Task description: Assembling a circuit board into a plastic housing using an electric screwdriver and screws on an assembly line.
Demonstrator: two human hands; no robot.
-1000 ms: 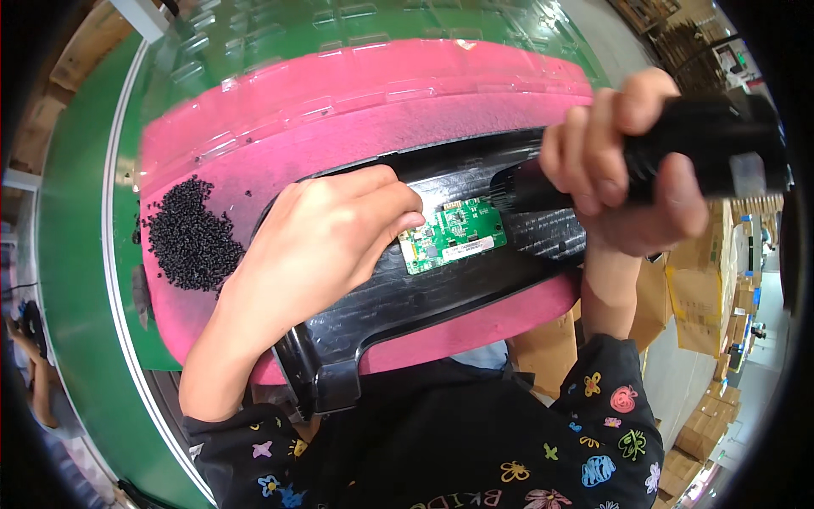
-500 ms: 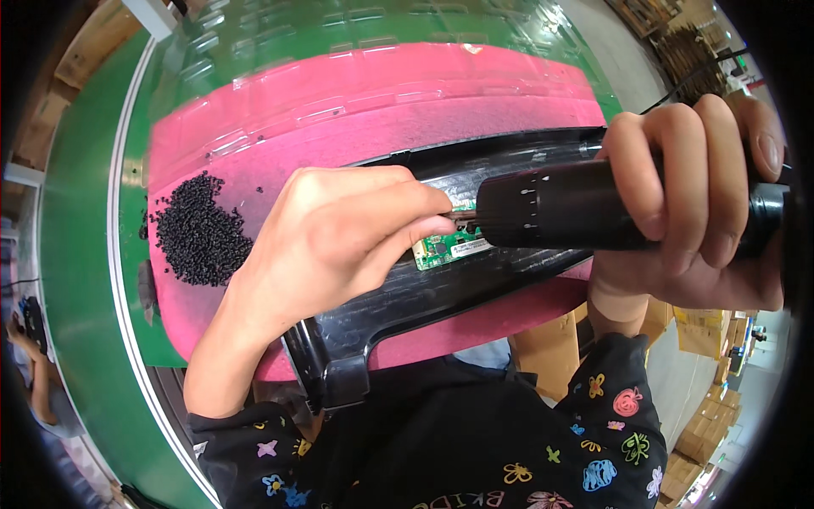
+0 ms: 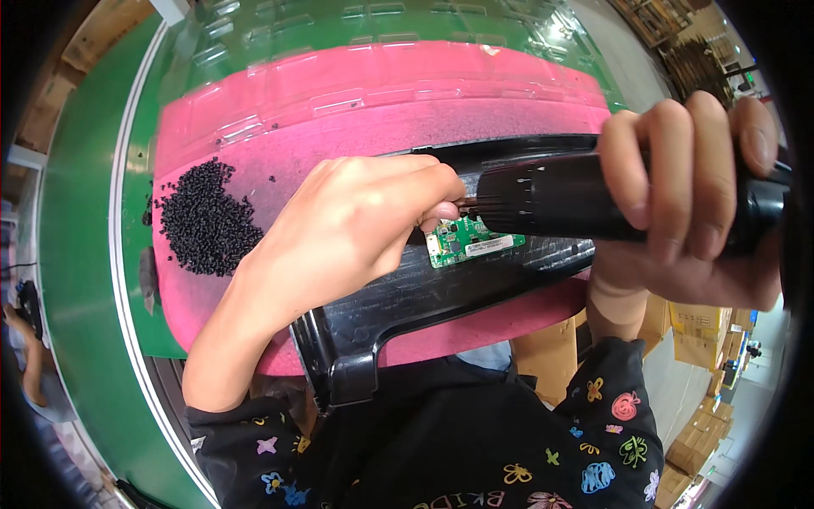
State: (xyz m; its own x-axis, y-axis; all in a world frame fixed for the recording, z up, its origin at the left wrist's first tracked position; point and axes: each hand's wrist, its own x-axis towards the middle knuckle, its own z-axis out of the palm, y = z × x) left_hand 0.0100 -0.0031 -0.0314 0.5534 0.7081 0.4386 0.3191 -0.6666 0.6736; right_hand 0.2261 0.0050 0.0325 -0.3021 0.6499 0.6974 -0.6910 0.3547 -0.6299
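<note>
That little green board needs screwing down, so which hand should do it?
Probably the right hand: it already grips the black electric screwdriver, whose tip sits right by the green circuit board. The left hand fingers pinch at the tip, steadying it.

Under both hands lies a pink mat [image 3: 356, 93] on a green counter [image 3: 80, 220]. Left of the left hand [image 3: 356, 225] sits a heap of black pellets [image 3: 202, 219]. The right hand [image 3: 687, 195] grips a black driver [image 3: 560, 197] over a green board [image 3: 471, 243] on a glossy black housing [image 3: 424, 293]. The black sleeves [image 3: 593, 441] carry coloured flowers and butterflies.
</note>
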